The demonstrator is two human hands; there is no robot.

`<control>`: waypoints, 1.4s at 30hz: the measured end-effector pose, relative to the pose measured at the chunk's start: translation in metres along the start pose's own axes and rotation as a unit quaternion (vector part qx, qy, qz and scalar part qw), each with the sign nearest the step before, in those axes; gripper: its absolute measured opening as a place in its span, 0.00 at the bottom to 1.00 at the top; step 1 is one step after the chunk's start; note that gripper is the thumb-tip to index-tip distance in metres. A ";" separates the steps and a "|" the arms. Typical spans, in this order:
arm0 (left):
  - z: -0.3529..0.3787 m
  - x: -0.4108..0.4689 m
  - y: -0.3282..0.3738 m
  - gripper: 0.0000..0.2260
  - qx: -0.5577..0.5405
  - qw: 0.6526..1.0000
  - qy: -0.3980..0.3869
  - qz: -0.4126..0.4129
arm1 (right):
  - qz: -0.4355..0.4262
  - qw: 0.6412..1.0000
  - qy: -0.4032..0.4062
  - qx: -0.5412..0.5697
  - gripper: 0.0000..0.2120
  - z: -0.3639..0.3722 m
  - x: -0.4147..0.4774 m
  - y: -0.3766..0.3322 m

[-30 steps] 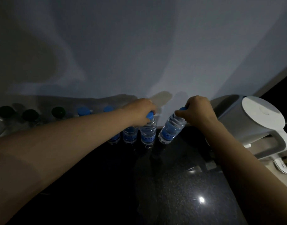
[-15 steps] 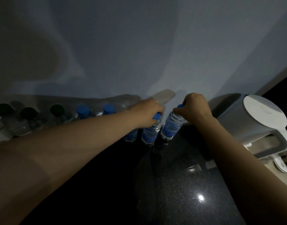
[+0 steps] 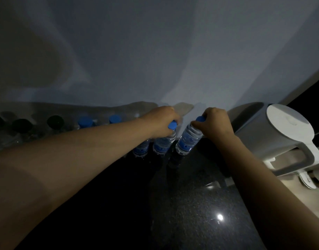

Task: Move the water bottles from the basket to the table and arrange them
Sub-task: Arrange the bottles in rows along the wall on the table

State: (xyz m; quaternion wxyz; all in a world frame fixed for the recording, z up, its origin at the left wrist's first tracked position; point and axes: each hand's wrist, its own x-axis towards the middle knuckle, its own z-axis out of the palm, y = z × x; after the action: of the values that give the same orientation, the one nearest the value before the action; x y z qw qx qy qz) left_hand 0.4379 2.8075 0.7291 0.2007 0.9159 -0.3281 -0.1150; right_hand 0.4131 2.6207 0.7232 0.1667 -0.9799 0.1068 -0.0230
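A row of small water bottles stands along the wall at the back of the dark speckled table (image 3: 200, 210). My left hand (image 3: 161, 119) grips the top of a blue-capped bottle (image 3: 164, 144) near the row's right end. Just to its right, my right hand (image 3: 216, 121) holds another blue-capped bottle (image 3: 188, 141) by its neck, leaning a little to the right. Another blue-labelled bottle (image 3: 141, 150) stands partly hidden under my left forearm. Further left are two more blue caps (image 3: 85, 122) and dark-capped bottles (image 3: 55, 121). No basket is in view.
A white electric kettle (image 3: 281, 134) stands on its base close to the right of my right hand, its handle pointing toward me. A light wall runs right behind the bottle row. The room is dim, and a lamp reflection shines on the table.
Both hands have pushed their bottles back toward the wall, into the row. The right bottle stands less tilted and closer to the left one than a second ago.
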 end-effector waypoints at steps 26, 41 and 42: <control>-0.003 -0.008 0.000 0.12 0.024 0.999 -0.018 0.029 | -0.043 0.997 0.010 0.057 0.13 0.005 -0.014 -0.010; -0.003 -0.007 -0.005 0.12 0.009 1.000 -0.010 0.020 | -0.045 0.997 0.021 0.057 0.15 0.009 -0.015 -0.009; -0.003 -0.008 -0.004 0.12 0.011 1.000 -0.011 0.022 | -0.043 0.997 0.019 0.055 0.15 0.009 -0.015 -0.009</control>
State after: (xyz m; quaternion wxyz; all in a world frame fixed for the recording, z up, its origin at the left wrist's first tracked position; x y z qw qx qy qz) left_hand 0.4351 2.8158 0.7304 0.1895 0.9094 -0.3512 -0.1176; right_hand 0.4013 2.6349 0.7171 0.2175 -0.9723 0.0660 -0.0547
